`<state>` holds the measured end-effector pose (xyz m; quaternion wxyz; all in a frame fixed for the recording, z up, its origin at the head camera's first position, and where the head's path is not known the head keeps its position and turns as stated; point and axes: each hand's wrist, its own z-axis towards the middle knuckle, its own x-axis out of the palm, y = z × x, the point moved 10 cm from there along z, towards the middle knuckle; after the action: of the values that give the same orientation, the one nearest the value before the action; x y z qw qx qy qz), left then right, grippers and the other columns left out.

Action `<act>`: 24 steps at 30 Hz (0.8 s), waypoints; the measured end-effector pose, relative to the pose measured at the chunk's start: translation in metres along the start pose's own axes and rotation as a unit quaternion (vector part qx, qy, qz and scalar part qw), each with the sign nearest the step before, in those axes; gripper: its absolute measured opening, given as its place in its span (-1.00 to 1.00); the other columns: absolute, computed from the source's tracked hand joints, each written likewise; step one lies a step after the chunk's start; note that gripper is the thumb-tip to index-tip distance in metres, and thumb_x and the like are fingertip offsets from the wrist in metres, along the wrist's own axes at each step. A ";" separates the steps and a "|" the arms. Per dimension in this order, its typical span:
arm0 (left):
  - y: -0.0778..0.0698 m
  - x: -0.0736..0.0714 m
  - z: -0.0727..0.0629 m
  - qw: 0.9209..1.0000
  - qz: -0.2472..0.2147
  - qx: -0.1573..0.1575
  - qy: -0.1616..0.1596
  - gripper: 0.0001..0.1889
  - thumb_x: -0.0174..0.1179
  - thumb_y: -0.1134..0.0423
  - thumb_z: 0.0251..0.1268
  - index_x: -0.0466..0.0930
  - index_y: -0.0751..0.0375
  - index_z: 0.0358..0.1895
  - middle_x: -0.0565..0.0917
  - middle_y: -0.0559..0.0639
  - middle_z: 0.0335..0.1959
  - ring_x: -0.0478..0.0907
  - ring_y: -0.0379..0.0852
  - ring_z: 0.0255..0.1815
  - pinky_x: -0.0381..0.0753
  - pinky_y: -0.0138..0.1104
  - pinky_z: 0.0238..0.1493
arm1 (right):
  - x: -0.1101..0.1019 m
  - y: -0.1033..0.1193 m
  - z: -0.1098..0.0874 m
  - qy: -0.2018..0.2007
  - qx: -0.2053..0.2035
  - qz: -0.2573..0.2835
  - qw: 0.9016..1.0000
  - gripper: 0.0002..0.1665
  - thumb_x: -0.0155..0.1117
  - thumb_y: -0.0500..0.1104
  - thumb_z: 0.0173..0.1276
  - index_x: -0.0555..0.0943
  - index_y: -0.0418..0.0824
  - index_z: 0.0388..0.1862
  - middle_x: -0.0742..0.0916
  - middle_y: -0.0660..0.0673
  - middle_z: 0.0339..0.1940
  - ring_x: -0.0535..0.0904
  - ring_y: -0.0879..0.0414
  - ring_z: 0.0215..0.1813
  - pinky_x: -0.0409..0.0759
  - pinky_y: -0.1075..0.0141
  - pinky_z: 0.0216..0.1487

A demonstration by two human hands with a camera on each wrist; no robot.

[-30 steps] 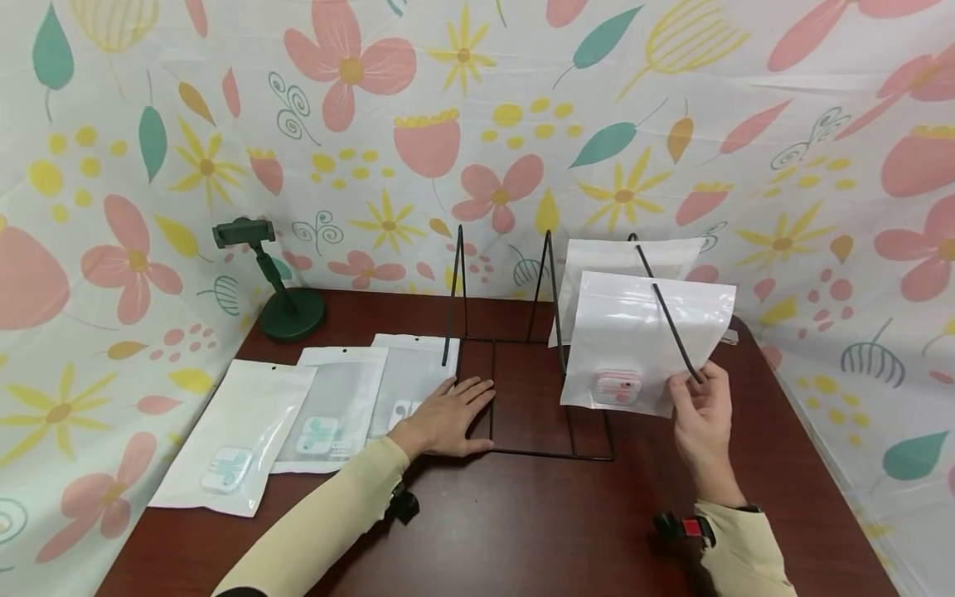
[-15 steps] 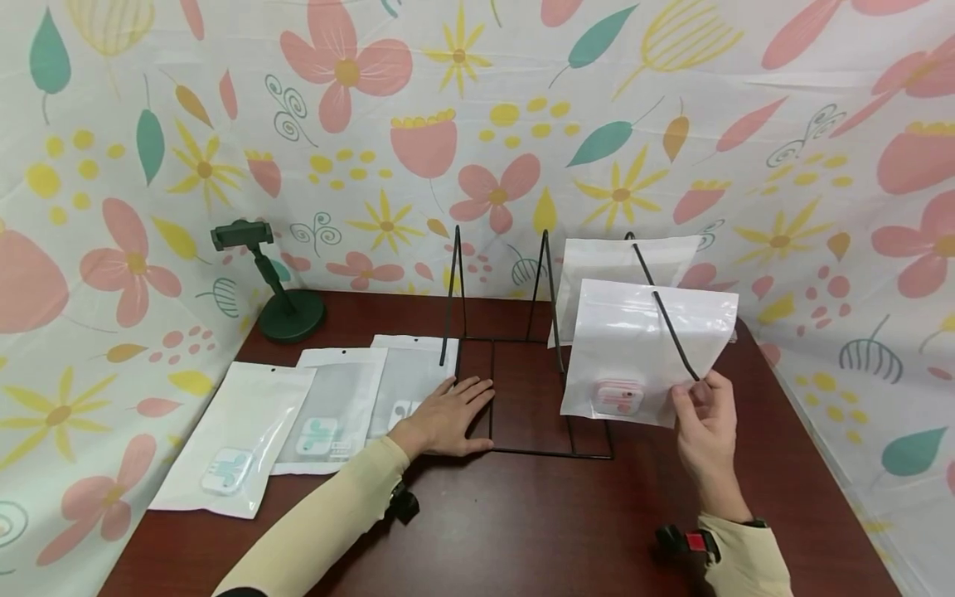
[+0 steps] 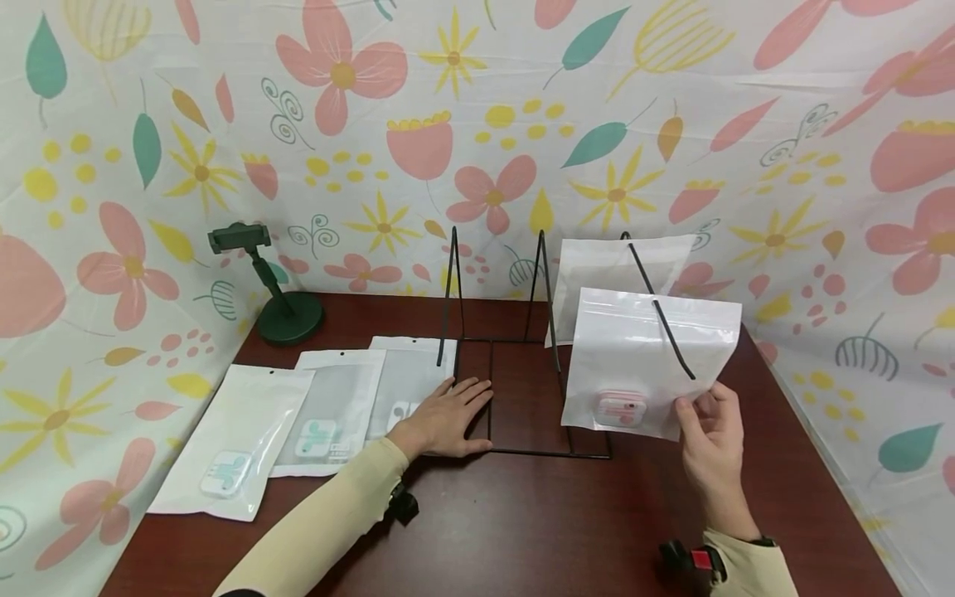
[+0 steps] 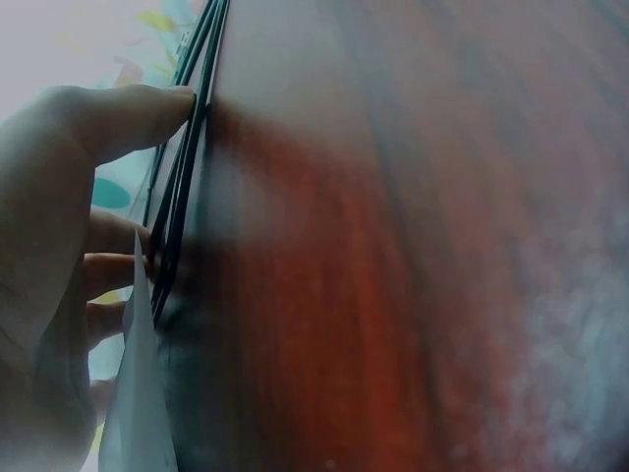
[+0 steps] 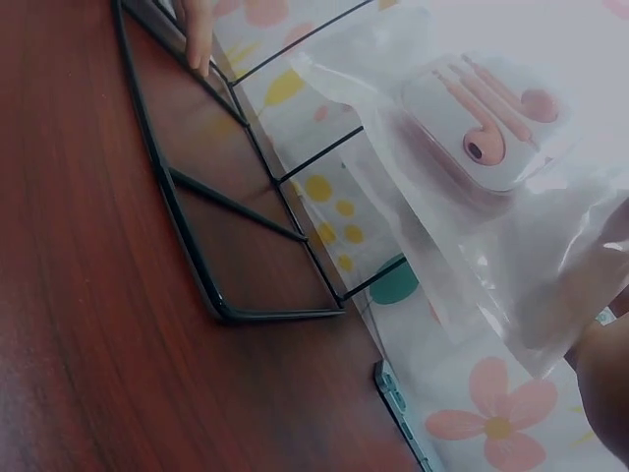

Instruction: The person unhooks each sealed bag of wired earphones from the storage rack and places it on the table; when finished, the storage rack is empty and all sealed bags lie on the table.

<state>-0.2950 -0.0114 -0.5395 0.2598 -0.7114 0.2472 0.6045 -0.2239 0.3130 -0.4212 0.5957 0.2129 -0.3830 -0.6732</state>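
A black wire display rack (image 3: 550,454) stands on the table with upright rods. My left hand (image 3: 448,419) rests on the left side of its base, fingers spread; the left wrist view shows the thumb (image 4: 147,113) against the wire. At the rack's right rod, my right hand (image 3: 712,448) pinches the lower right edge of a white zip pouch (image 3: 634,356) between thumb and fingers. Pink earphones in a clear case (image 5: 486,123) show through this pouch. The rod (image 3: 675,340) crosses in front of it below its top edge. Another white pouch (image 3: 589,269) hangs farther back on that rod.
Left of the rack lie three white pouches with cased earphones: a left one (image 3: 246,406), a middle one (image 3: 336,390) and a right one (image 3: 395,365), partly under my left hand. A dark green stand (image 3: 289,319) is behind them. A patterned cloth (image 3: 492,124) encloses the table.
My right hand has moved slightly down and right, from the rod's tip to below it. The front pouch has come down and forward with it. My left hand has stayed put.
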 end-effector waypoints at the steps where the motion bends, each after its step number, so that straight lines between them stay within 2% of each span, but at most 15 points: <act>1: 0.000 0.000 0.000 1.000 0.000 0.000 0.000 -0.08 -0.10 -0.46 0.27 0.03 0.03 0.56 0.03 -0.07 0.59 -0.06 -0.05 0.60 -0.05 0.00 0.54 | 0.000 0.001 0.000 -0.002 0.001 -0.003 1.000 -0.55 -0.01 -0.65 0.30 0.37 -0.54 0.18 0.70 -0.07 -0.09 0.54 0.22 -0.46 0.42 0.47 -0.52; 6: 0.000 -0.002 0.000 1.000 0.002 0.003 -0.001 -0.08 -0.10 -0.46 0.27 0.04 0.05 0.55 0.04 -0.06 0.59 -0.05 -0.03 0.60 -0.04 0.00 0.54 | -0.004 0.005 -0.003 -0.014 0.008 -0.058 0.998 -0.56 0.02 -0.64 0.29 0.32 -0.62 0.16 0.70 0.01 -0.15 0.49 0.22 -0.48 0.36 0.47 -0.55; 8: 0.000 -0.001 0.001 1.000 0.003 0.002 0.000 -0.07 -0.10 -0.46 0.27 0.04 0.04 0.55 0.03 -0.06 0.59 -0.05 -0.03 0.60 -0.05 0.00 0.55 | -0.004 0.007 -0.004 -0.015 0.010 -0.062 0.998 -0.56 0.01 -0.64 0.29 0.32 -0.62 0.16 0.70 0.03 -0.16 0.50 0.23 -0.46 0.38 0.47 -0.52; 12: 0.001 0.000 0.001 1.000 0.005 -0.001 0.004 -0.07 -0.11 -0.47 0.27 0.03 0.03 0.56 0.02 -0.07 0.59 -0.07 -0.04 0.60 -0.08 -0.01 0.55 | -0.002 0.010 -0.005 -0.006 0.001 -0.018 1.000 -0.55 -0.01 -0.67 0.28 0.34 -0.59 0.16 0.70 -0.03 -0.14 0.52 0.21 -0.42 0.40 0.47 -0.50; 14: 0.002 0.000 0.002 1.000 0.007 -0.002 0.005 -0.07 -0.11 -0.48 0.26 0.02 0.03 0.56 0.02 -0.07 0.59 -0.07 -0.05 0.60 -0.08 -0.02 0.56 | -0.002 0.011 -0.006 -0.003 -0.002 -0.006 1.000 -0.55 -0.02 -0.67 0.27 0.35 -0.57 0.16 0.70 -0.04 -0.16 0.49 0.21 -0.46 0.35 0.45 -0.57; 19: 0.001 0.001 0.003 1.000 0.012 -0.001 0.007 -0.06 -0.13 -0.48 0.27 0.02 0.03 0.56 0.01 -0.07 0.59 -0.07 -0.05 0.60 -0.10 -0.04 0.56 | -0.005 0.014 -0.010 -0.006 0.007 -0.042 0.999 -0.57 -0.01 -0.65 0.29 0.32 -0.62 0.15 0.70 0.02 -0.21 0.42 0.20 -0.51 0.23 0.40 -0.65; 24: -0.001 0.001 0.001 1.000 0.007 0.000 0.009 -0.06 -0.11 -0.47 0.27 0.02 0.04 0.56 0.02 -0.05 0.59 -0.06 -0.03 0.60 -0.06 -0.05 0.56 | -0.010 0.017 -0.016 -0.011 0.027 -0.086 0.996 -0.58 0.01 -0.64 0.29 0.26 -0.68 0.14 0.73 0.10 -0.17 0.53 0.26 -0.41 0.41 0.50 -0.47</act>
<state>-0.2953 -0.0097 -0.5407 0.2533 -0.7147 0.2546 0.6001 -0.1987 0.3188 -0.4196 0.5252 0.2532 -0.3879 -0.7139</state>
